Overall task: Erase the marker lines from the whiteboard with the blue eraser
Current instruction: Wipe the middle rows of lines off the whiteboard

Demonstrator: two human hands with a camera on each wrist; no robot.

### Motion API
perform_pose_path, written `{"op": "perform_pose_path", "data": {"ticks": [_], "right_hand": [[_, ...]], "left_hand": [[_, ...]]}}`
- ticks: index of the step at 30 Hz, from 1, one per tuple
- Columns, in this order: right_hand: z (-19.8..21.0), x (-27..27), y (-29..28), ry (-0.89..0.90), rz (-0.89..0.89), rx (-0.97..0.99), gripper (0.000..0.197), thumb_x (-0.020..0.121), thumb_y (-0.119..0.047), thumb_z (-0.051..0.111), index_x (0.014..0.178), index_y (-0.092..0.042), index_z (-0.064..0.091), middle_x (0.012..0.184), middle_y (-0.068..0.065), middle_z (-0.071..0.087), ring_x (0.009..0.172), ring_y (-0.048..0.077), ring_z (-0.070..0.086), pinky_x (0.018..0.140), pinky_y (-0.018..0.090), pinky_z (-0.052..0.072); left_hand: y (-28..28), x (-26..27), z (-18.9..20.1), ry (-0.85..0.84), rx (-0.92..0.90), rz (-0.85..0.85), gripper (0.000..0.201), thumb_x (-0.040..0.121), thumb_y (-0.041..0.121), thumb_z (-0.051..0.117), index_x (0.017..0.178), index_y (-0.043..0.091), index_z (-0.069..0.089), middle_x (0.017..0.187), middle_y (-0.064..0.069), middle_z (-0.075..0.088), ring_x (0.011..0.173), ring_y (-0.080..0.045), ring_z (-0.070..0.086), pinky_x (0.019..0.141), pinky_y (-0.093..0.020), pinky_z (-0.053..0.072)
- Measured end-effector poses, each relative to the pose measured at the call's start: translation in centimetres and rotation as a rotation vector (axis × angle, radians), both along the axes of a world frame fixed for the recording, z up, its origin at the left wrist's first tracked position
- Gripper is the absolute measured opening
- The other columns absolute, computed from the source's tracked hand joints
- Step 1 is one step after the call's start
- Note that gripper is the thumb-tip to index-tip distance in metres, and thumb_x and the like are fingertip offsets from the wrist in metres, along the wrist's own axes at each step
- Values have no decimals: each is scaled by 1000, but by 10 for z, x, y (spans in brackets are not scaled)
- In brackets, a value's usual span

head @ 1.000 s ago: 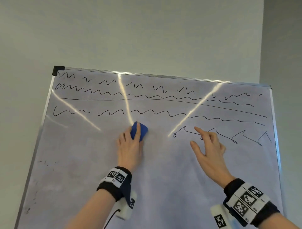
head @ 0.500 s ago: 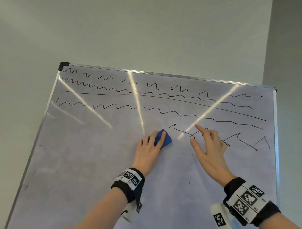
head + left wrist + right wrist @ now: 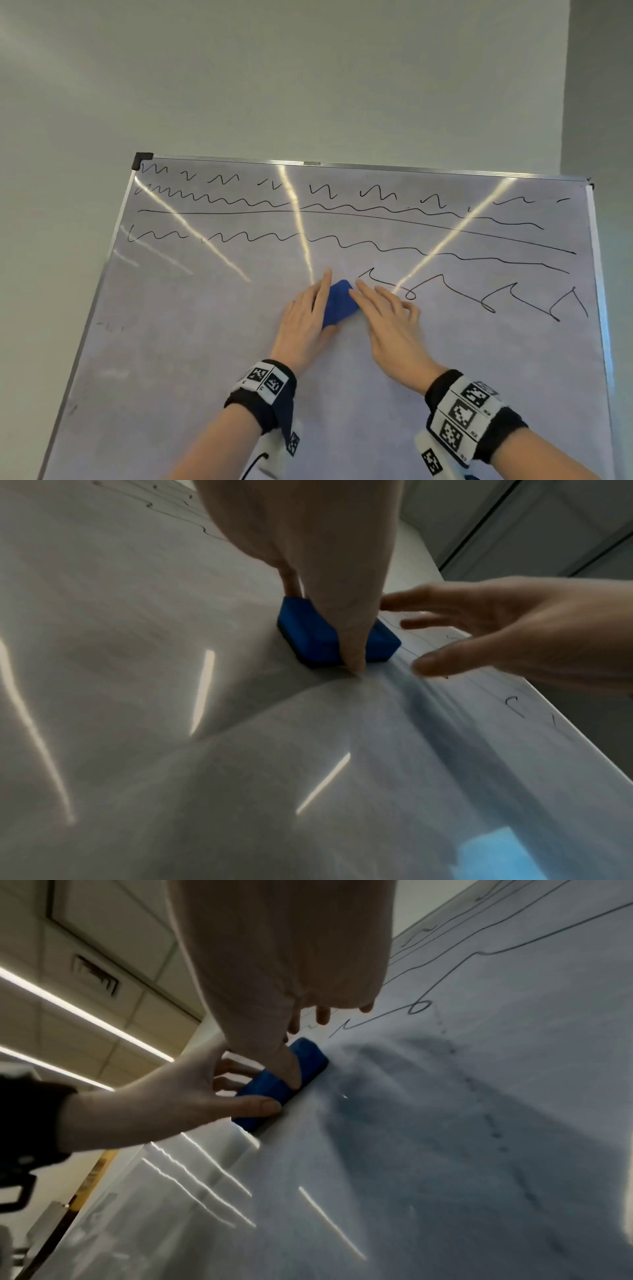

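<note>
The blue eraser [image 3: 337,303] lies flat against the whiteboard [image 3: 205,342] near its middle. My left hand [image 3: 310,308] grips it, thumb at its lower end and fingers along its left side [image 3: 260,1106]. My right hand [image 3: 376,301] rests with straight fingers against the eraser's right edge, its thumb [image 3: 289,1074] lying over the eraser's top [image 3: 308,1056]. Black marker lines fill the board's upper part. The lowest one, a zigzag line [image 3: 513,284], begins just right of the eraser. In the left wrist view the eraser [image 3: 318,639] sits under my thumb [image 3: 352,647].
The board's metal frame [image 3: 597,274] runs close on the right, with a black corner cap [image 3: 142,159] at the top left. Below the hands the board is wiped, with faint smudges [image 3: 496,1134]. A plain wall [image 3: 308,85] stands behind.
My left hand slid the eraser to the right along the board, wiping the start of the lowest line. My right hand came left and met the eraser.
</note>
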State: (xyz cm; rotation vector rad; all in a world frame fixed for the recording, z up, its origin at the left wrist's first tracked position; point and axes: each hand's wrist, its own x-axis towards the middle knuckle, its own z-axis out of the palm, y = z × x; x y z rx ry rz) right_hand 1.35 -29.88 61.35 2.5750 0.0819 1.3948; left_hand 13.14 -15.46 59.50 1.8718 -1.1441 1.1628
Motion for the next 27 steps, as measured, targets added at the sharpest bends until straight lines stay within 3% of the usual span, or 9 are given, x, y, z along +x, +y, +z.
{"op": "perform_pose_path", "data": {"ticks": [3, 7, 10, 13, 15, 19, 22, 25, 27], "right_hand": [[0, 22, 14, 53, -45, -131, 84, 63, -21, 78, 138, -21, 40, 147, -4, 39, 131, 21, 33, 93, 50, 39], [13, 48, 29, 35, -45, -270, 65, 65, -26, 77, 125, -20, 54, 128, -3, 56, 124, 21, 46, 98, 51, 30], [17, 55, 32, -33, -26, -333, 57, 70, -33, 74, 122, -24, 53, 106, -3, 59, 98, 21, 56, 92, 44, 23], [19, 47, 20, -143, -70, -284, 58, 78, -42, 66, 131, -31, 45, 98, 1, 55, 82, 24, 53, 79, 41, 26], [24, 33, -1, -232, -134, -182, 58, 79, -42, 69, 131, -32, 46, 97, 4, 54, 81, 25, 52, 75, 39, 27], [30, 6, -40, -360, -287, 45, 62, 78, -39, 72, 133, -26, 47, 95, 8, 50, 81, 27, 48, 72, 39, 31], [27, 21, -23, -414, -352, 171, 61, 77, -37, 72, 131, -22, 49, 92, 10, 48, 80, 29, 45, 70, 40, 32], [20, 47, 13, -350, -292, 32, 63, 73, -39, 73, 129, -21, 49, 91, 10, 51, 76, 29, 48, 67, 40, 36], [16, 52, 20, -306, -234, -77, 64, 74, -40, 73, 129, -23, 47, 93, 8, 52, 77, 27, 49, 70, 38, 31]], "left_hand": [[16, 8, -3, 34, 10, -105, 101, 80, 21, 72, 149, 28, -1, 124, -4, 39, 104, -18, 50, 83, -24, 43], [32, 19, -9, 4, 47, -109, 101, 85, 28, 65, 147, 41, -14, 109, 2, 39, 93, -17, 50, 72, -20, 38], [47, 28, -8, -118, -16, -34, 79, 88, 47, 49, 152, 25, 8, 125, -5, 42, 113, -20, 44, 92, -27, 39], [51, 26, 2, -150, -89, -56, 70, 92, 50, 43, 151, 20, 19, 133, -2, 35, 130, -22, 35, 106, -35, 32], [47, 21, 10, -168, -80, -70, 68, 93, 47, 44, 150, 18, 22, 132, 0, 34, 131, -23, 36, 106, -43, 35], [40, 18, 12, -150, -63, -98, 66, 94, 45, 44, 150, 18, 24, 130, -1, 38, 126, -22, 38, 104, -46, 38], [41, 18, 4, -131, -81, -127, 64, 94, 45, 43, 149, 18, 26, 131, 0, 38, 128, -21, 37, 104, -48, 37], [35, 13, 3, -137, -100, -142, 62, 93, 43, 44, 148, 17, 30, 131, -2, 39, 127, -21, 38, 103, -50, 37], [28, 11, 8, -117, -118, -165, 61, 94, 43, 44, 147, 18, 30, 131, -1, 39, 125, -20, 39, 103, -50, 36]]}}
